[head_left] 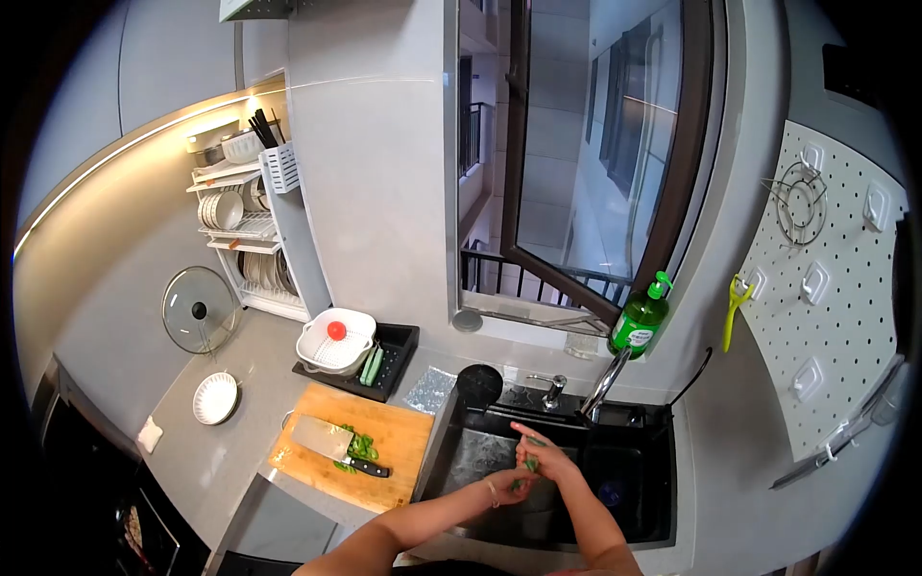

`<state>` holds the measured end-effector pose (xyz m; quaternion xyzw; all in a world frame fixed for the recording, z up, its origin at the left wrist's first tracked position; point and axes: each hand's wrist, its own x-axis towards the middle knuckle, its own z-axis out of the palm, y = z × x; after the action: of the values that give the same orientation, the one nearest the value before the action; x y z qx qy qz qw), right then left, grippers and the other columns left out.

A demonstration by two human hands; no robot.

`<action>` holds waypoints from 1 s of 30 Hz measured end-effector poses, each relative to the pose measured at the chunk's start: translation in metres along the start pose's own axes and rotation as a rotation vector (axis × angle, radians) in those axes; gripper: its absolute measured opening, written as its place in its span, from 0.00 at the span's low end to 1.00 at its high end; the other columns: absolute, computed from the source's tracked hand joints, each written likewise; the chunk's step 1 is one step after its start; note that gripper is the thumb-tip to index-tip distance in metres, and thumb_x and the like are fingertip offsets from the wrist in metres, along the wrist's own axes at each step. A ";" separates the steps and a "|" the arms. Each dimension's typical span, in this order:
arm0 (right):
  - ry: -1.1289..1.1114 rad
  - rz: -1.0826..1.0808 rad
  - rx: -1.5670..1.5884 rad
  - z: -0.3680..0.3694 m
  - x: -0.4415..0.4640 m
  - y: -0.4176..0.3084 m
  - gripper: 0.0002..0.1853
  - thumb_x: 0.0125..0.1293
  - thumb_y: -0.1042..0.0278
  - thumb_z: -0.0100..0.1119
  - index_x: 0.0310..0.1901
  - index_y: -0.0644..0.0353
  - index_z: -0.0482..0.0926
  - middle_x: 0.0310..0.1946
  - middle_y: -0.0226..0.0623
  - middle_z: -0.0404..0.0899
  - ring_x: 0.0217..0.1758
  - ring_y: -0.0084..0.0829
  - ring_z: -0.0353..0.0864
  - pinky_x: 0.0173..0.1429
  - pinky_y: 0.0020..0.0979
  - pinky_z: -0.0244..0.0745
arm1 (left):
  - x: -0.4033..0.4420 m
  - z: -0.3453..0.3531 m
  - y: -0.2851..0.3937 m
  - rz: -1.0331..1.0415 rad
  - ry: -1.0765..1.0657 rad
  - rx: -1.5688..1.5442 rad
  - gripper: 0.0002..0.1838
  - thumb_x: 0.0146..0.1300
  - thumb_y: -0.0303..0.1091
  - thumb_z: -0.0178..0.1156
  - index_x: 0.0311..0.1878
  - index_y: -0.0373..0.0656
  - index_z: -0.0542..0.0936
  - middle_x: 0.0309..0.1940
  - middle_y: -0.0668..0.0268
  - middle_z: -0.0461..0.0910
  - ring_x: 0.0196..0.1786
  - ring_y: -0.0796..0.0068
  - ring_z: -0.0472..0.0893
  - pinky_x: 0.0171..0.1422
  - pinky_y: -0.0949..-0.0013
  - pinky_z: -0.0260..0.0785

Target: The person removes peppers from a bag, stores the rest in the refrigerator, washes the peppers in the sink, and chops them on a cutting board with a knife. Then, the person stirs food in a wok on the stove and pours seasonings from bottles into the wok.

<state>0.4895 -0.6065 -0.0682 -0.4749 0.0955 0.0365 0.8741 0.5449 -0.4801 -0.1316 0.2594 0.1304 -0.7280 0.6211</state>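
Over the black sink (663, 480), my left hand (509, 488) and my right hand (545, 456) are close together around a slim green vegetable (531, 463). The left one is lower, its fingers closed on the lower part; the right one is just above, with one finger stretched toward the upper left. Left of the sink, a cleaver (325, 438) with a black handle lies on a wooden cutting board (394, 423), across cut green pieces (361, 446).
A white colander (322, 358) holding a red item (336, 331) sits on a black tray (396, 360) with green pieces. A faucet (605, 384) rises behind the sink near a green soap bottle (641, 319). A white bowl (216, 398) stands left.
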 end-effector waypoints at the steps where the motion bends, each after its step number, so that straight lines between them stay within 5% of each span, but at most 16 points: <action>1: -0.009 0.049 -0.017 -0.003 0.006 0.003 0.27 0.68 0.66 0.53 0.67 0.56 0.58 0.25 0.26 0.67 0.27 0.18 0.66 0.33 0.23 0.66 | 0.007 -0.006 0.001 0.021 0.076 0.241 0.06 0.59 0.30 0.60 0.35 0.41 0.73 0.27 0.68 0.73 0.25 0.79 0.72 0.22 0.78 0.61; 3: 0.059 0.125 -0.141 0.003 0.009 0.006 0.22 0.69 0.54 0.49 0.57 0.62 0.70 0.16 0.21 0.59 0.20 0.16 0.58 0.25 0.22 0.58 | 0.015 -0.008 0.000 0.088 0.180 0.854 0.04 0.60 0.30 0.58 0.37 0.42 0.75 0.32 0.65 0.76 0.29 0.74 0.77 0.25 0.75 0.66; 7: 0.313 0.166 -0.112 -0.014 0.018 0.037 0.27 0.70 0.44 0.42 0.40 0.65 0.75 0.11 0.24 0.55 0.13 0.18 0.54 0.21 0.24 0.55 | 0.024 -0.002 -0.009 0.360 0.269 2.352 0.09 0.61 0.31 0.53 0.42 0.43 0.78 0.37 0.59 0.81 0.40 0.64 0.82 0.35 0.64 0.74; 9: 0.441 0.110 -0.025 -0.023 0.022 0.062 0.26 0.70 0.45 0.42 0.38 0.66 0.75 0.11 0.25 0.57 0.13 0.21 0.56 0.19 0.27 0.55 | 0.038 -0.023 -0.017 0.558 0.387 2.556 0.11 0.61 0.32 0.51 0.44 0.44 0.79 0.39 0.55 0.82 0.45 0.58 0.82 0.43 0.59 0.74; 15: 0.868 0.041 0.174 -0.053 0.034 0.142 0.21 0.71 0.52 0.41 0.32 0.63 0.73 0.14 0.31 0.63 0.14 0.27 0.61 0.18 0.31 0.57 | -0.013 -0.009 -0.029 0.224 0.655 2.025 0.14 0.63 0.35 0.46 0.46 0.39 0.75 0.39 0.50 0.81 0.44 0.50 0.81 0.47 0.52 0.72; 17: 1.065 0.004 0.441 -0.062 0.045 0.165 0.19 0.70 0.54 0.46 0.30 0.62 0.73 0.14 0.32 0.64 0.14 0.30 0.60 0.19 0.34 0.58 | -0.018 -0.028 -0.030 0.318 0.605 2.105 0.14 0.63 0.36 0.46 0.46 0.38 0.73 0.38 0.49 0.81 0.43 0.50 0.81 0.46 0.52 0.72; 20: 0.831 0.201 0.595 -0.070 0.042 0.167 0.15 0.68 0.56 0.50 0.32 0.61 0.74 0.18 0.33 0.68 0.18 0.31 0.65 0.24 0.35 0.65 | -0.013 -0.041 -0.026 0.383 0.653 2.052 0.16 0.61 0.39 0.47 0.46 0.37 0.71 0.37 0.47 0.80 0.42 0.49 0.81 0.46 0.53 0.72; 23: 0.322 0.092 0.520 -0.066 0.031 0.130 0.13 0.70 0.60 0.46 0.39 0.61 0.74 0.28 0.34 0.74 0.31 0.33 0.75 0.36 0.36 0.70 | -0.021 -0.034 -0.022 0.513 0.672 1.970 0.21 0.57 0.43 0.53 0.47 0.36 0.70 0.37 0.47 0.80 0.42 0.49 0.80 0.46 0.54 0.72; 26: 0.193 0.042 0.469 -0.033 0.004 0.077 0.13 0.67 0.57 0.51 0.39 0.59 0.77 0.37 0.37 0.78 0.42 0.38 0.77 0.48 0.40 0.72 | -0.043 -0.039 -0.006 0.599 0.587 1.883 0.30 0.47 0.49 0.66 0.47 0.37 0.74 0.38 0.48 0.80 0.43 0.49 0.80 0.47 0.56 0.71; 27: 0.148 0.032 0.472 -0.023 -0.011 0.065 0.14 0.66 0.56 0.52 0.43 0.58 0.78 0.47 0.36 0.77 0.55 0.39 0.72 0.53 0.44 0.69 | -0.048 -0.047 0.001 0.537 0.596 1.880 0.29 0.46 0.49 0.67 0.46 0.38 0.75 0.38 0.49 0.80 0.43 0.49 0.80 0.47 0.56 0.71; 30: 0.243 0.168 -0.049 -0.015 -0.020 0.103 0.18 0.64 0.50 0.54 0.45 0.57 0.77 0.44 0.35 0.77 0.48 0.34 0.75 0.48 0.37 0.71 | -0.084 -0.049 0.004 0.362 0.655 1.805 0.31 0.45 0.53 0.68 0.45 0.38 0.77 0.41 0.49 0.80 0.45 0.51 0.79 0.48 0.58 0.71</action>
<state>0.4517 -0.5626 -0.1567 -0.4872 0.2391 0.0540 0.8382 0.5672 -0.3858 -0.1261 0.8429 -0.3515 -0.3399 0.2245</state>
